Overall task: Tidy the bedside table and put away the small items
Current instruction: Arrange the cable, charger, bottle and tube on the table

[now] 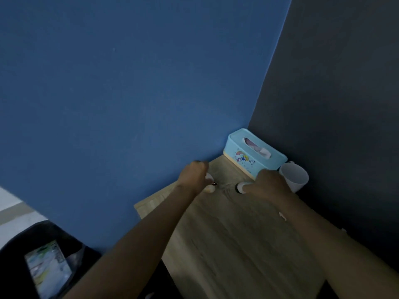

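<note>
A: How far along?

B: Midway, I'd judge. Just right of frame centre, the left hand (194, 176) closes round a small pale item (209, 189); the right hand (266, 184) grips a white tube (241, 187), both on the bedside table (226, 234).

A: What's left?

B: The tissue box (254, 156) and cup (294, 176) stand behind, towards the corner.

A blue wall (129, 93) meets a dark grey wall (345, 93) in a corner behind the light wood tabletop (237, 244). Pale floor (13, 203) shows at lower left. The light is dim.
</note>
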The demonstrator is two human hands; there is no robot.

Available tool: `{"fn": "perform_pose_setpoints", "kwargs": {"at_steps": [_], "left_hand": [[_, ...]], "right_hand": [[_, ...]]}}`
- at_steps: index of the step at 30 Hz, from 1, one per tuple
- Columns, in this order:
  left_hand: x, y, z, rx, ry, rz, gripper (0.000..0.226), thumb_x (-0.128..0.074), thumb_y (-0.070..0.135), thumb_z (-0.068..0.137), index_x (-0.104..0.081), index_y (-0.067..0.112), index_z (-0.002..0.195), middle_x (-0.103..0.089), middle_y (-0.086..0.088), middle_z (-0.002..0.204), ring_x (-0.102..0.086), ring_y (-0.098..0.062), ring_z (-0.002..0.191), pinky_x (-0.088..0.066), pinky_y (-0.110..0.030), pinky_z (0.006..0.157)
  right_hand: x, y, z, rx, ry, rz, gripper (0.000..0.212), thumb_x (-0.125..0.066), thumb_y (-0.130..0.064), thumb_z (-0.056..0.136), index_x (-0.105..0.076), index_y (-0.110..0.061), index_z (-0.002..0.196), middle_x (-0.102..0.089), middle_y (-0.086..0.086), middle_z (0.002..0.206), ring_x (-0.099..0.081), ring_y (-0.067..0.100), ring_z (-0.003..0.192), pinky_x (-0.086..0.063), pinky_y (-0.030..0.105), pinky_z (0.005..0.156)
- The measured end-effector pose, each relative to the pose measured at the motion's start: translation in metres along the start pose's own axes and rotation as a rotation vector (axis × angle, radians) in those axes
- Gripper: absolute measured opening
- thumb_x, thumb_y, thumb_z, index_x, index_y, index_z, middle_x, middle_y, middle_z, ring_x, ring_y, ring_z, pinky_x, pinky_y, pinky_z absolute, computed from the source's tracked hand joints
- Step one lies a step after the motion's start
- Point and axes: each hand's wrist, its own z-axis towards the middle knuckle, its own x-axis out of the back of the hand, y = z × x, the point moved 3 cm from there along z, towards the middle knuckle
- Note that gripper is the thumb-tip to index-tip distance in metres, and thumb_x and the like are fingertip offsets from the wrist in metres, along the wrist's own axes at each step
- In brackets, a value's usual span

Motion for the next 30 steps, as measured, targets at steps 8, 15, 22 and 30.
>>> {"fn": "perform_pose_setpoints", "kwargs": {"at_steps": [8,15,22,30], "left_hand": [[0.013,0.015,0.012,-0.069,-0.050,0.068,0.021,-0.063,0.009,0.084,-0.057,0.000,0.103,-0.063,-0.023,0.102,-0.060,-0.037,0.095,-0.047,-0.039,0.073],[0.008,-0.001,0.004,-0.060,-0.025,-0.013,0.030,-0.072,0.023,0.080,-0.058,0.008,0.101,-0.064,-0.014,0.103,-0.060,-0.032,0.096,-0.047,-0.037,0.080],[-0.015,-0.006,-0.007,-0.014,0.147,0.046,0.068,-0.067,0.046,0.079,-0.041,0.020,0.136,-0.055,-0.006,0.130,-0.051,-0.028,0.117,-0.037,-0.040,0.094],[-0.080,-0.037,-0.042,0.207,0.330,-0.146,0.090,-0.050,0.074,0.069,-0.040,0.018,0.138,-0.053,-0.003,0.133,-0.050,-0.024,0.122,-0.038,-0.041,0.104]], "right_hand": [[0.028,-0.027,0.026,0.124,-0.103,-0.271,0.031,-0.072,-0.019,0.078,-0.046,-0.009,0.066,-0.048,0.002,0.065,-0.056,0.023,0.073,-0.035,0.024,0.050],[0.030,-0.005,0.021,0.037,-0.130,-0.233,0.033,-0.076,-0.024,0.078,-0.058,-0.001,0.095,-0.066,0.015,0.087,-0.064,0.026,0.080,-0.047,0.027,0.058],[0.033,0.022,0.006,0.004,-0.063,-0.031,0.044,-0.074,-0.031,0.077,-0.064,-0.002,0.108,-0.069,0.010,0.095,-0.068,0.025,0.084,-0.054,0.033,0.067],[-0.058,0.054,-0.062,-0.258,0.346,0.667,0.030,-0.066,-0.032,0.086,-0.054,-0.020,0.112,-0.062,0.003,0.109,-0.056,0.016,0.089,-0.046,0.035,0.079]]}}
